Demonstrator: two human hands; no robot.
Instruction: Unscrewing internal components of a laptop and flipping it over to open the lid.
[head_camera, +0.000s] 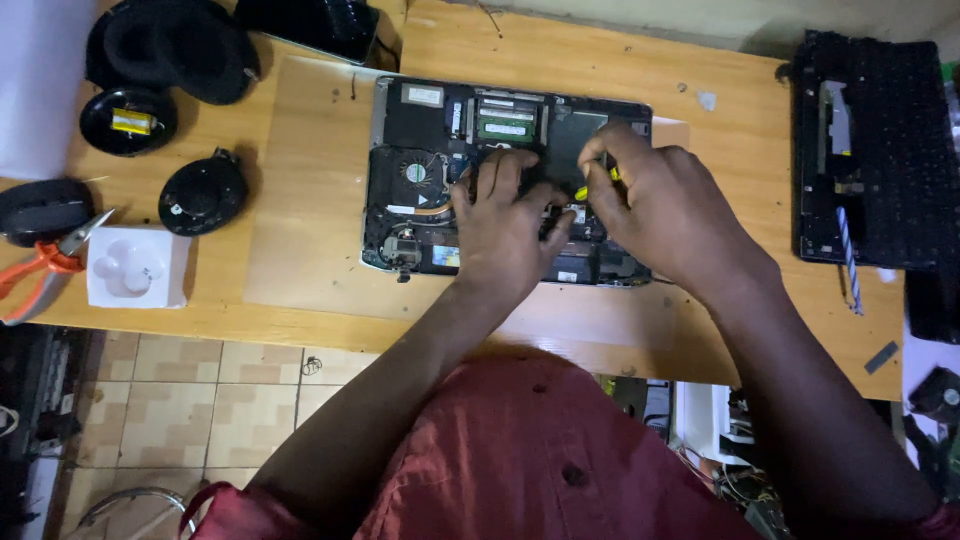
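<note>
Centrally on the wooden bench lies an opened laptop; the left hand presses flat on it, fingers spread, while the right hand grips a yellow-handled screwdriver.

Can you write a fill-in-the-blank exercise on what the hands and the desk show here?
1. The right hand grips a small ____-handled screwdriver over the opened laptop.
2. The left hand rests ____ on the laptop's insides.
3. Orange-handled scissors lie at the desk's ____ edge.
4. A detached black ____ lies right of the laptop.

Missing words: yellow; flat; left; keyboard
</note>
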